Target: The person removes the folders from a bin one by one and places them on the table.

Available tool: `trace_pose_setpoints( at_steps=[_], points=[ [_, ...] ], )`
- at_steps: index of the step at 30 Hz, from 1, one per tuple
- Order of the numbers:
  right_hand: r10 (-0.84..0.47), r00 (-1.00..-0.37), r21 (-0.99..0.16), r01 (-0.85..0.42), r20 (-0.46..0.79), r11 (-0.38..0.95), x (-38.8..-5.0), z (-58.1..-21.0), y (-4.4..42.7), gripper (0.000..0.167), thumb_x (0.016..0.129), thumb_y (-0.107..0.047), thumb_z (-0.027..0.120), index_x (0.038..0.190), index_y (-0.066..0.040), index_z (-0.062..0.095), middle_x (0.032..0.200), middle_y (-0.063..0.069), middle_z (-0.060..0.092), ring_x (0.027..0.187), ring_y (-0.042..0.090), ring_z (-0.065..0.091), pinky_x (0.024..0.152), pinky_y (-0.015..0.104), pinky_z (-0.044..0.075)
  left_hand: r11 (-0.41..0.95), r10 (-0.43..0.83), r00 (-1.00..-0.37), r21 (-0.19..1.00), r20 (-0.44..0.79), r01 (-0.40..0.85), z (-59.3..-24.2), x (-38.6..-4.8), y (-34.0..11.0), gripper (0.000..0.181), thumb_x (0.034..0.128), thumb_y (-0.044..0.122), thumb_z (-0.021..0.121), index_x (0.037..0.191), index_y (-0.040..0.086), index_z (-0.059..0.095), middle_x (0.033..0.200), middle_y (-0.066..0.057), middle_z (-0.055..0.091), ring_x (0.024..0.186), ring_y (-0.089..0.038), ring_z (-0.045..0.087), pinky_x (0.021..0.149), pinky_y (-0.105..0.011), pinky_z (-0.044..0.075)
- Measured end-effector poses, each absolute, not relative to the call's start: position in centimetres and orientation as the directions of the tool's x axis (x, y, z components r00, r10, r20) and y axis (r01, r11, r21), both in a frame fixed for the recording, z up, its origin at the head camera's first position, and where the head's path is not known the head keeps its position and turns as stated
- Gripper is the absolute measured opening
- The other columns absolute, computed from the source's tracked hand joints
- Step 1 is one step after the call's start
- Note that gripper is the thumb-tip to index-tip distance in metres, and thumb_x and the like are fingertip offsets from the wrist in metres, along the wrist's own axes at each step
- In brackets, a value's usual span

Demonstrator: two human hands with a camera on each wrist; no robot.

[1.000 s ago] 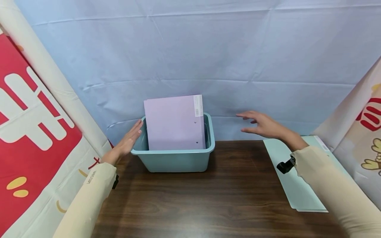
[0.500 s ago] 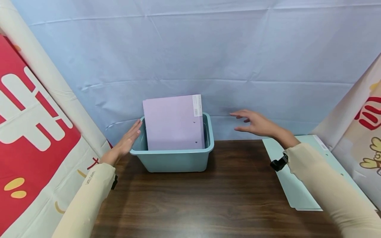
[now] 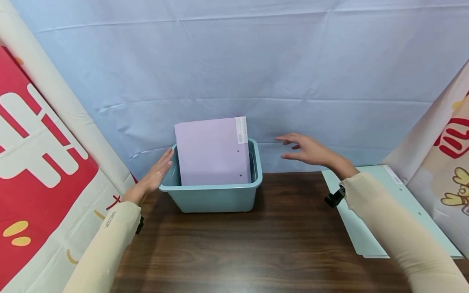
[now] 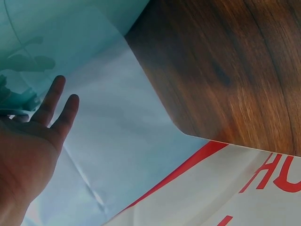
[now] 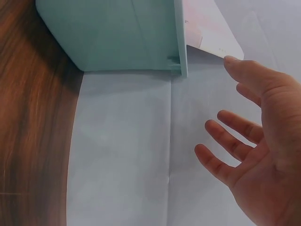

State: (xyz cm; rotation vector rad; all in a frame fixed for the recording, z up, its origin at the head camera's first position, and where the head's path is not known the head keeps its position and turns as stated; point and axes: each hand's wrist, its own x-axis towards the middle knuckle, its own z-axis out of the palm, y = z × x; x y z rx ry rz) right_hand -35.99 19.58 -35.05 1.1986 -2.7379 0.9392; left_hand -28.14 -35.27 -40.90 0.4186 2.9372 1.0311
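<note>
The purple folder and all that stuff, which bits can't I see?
Head view: the bottom of the purple folder is behind the front wall of the tub.
Head view: the writing on its white label is too small to read.
Head view: the right sleeve covers part of the pale green folders.
Left wrist view: the picture's edge cuts off much of the tub.

Left arm [image 3: 106,248] and right arm [image 3: 395,228] extended forward.
Left hand [image 3: 155,175]: fingers [image 4: 51,101] straight, angled inward. Right hand [image 3: 309,150]: directed inward, fingers [image 5: 228,140] spread and slightly bent, thumb [image 5: 251,76] apart.
</note>
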Motion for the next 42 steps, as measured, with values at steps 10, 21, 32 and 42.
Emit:
trace_pose_setpoints(
  at_steps=[10,21,32,42],
  points=[
    [-0.673,-0.698,-0.565,-0.666,0.243,0.487,-36.6,-35.0,18.1,0.065,0.098,-0.023,0.079,0.157,-0.008,0.052,0.153,0.021,0.053,0.136,0.04,0.056,0.111,0.062,0.047,0.791,0.254,-0.965,0.561,0.065,0.246,-40.4,-27.9,-35.2,0.062,0.1179,0.036,0.025,0.171,0.009,0.007,0.179,-0.01,-0.007,0.163,-0.041,-0.004,0.126,-0.07,0.003],
    [-0.667,-0.706,-0.611,-0.642,0.237,0.463,-36.8,-35.5,16.9,0.065,0.099,-0.024,0.078,0.157,-0.011,0.052,0.155,0.017,0.052,0.136,0.038,0.056,0.111,0.06,0.047,0.818,0.247,-0.967,0.523,0.055,0.239,-40.4,-27.8,-35.0,0.065,0.1171,0.044,0.023,0.172,0.013,0.007,0.179,-0.009,-0.006,0.164,-0.04,-0.003,0.126,-0.069,0.005],
    [-0.68,-0.695,-0.628,-0.642,0.235,0.44,-36.9,-35.2,15.3,0.063,0.1,-0.021,0.076,0.157,-0.01,0.052,0.158,0.018,0.05,0.137,0.04,0.055,0.111,0.06,0.048,0.815,0.25,-0.966,0.524,0.065,0.246,-40.4,-28.0,-35.0,0.063,0.1176,0.04,0.022,0.171,0.01,0.007,0.179,-0.01,-0.006,0.164,-0.039,-0.003,0.127,-0.067,0.005],
    [-0.695,-0.681,-0.642,-0.643,0.23,0.418,-37.0,-34.7,13.6,0.063,0.1,-0.015,0.076,0.157,-0.007,0.051,0.158,0.019,0.049,0.139,0.044,0.052,0.113,0.063,0.044,0.802,0.255,-0.964,0.539,0.081,0.257,-40.5,-27.9,-35.1,0.063,0.1177,0.04,0.021,0.171,0.009,0.007,0.179,-0.012,-0.006,0.164,-0.039,-0.003,0.127,-0.066,0.005]
  ],
)
